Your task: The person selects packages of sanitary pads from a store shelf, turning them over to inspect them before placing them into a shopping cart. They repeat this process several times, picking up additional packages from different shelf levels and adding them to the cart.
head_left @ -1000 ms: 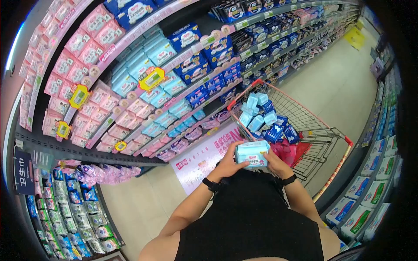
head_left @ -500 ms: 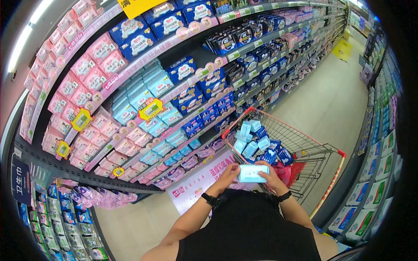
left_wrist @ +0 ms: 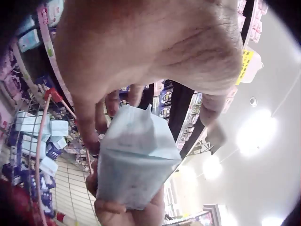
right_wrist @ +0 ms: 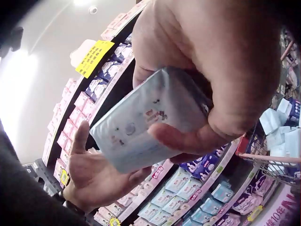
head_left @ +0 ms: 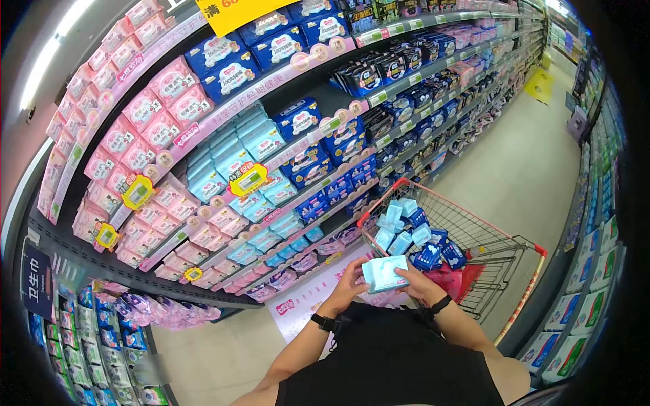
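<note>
A light-blue pack of sanitary pads [head_left: 384, 273] is held in front of the chest. My right hand [head_left: 423, 287] grips its right end, the thumb lying across the printed face in the right wrist view. My left hand [head_left: 349, 287] is at the pack's other end, its thumb [left_wrist: 214, 109] standing away from the wrapper and its fingers reaching along the far side. From the left wrist camera the folded end of the pack faces me. In the right wrist view the left palm [right_wrist: 96, 176] shows beside the pack, fingers partly hidden under it.
A wire shopping cart [head_left: 474, 223] with a red rim stands ahead, holding several light-blue packs [head_left: 401, 241] and dark-blue packs [head_left: 440, 252]. Shelves of pink packs [head_left: 142, 157] and blue packs [head_left: 220, 68] rise on the left. More shelves [head_left: 565, 314] line the right, with an aisle [head_left: 497, 155] between.
The pack has been turned: its printed front faced up, then a plainer side, and now it is tilted. The left thumb has come off it. The head view has shifted up toward the shelves.
</note>
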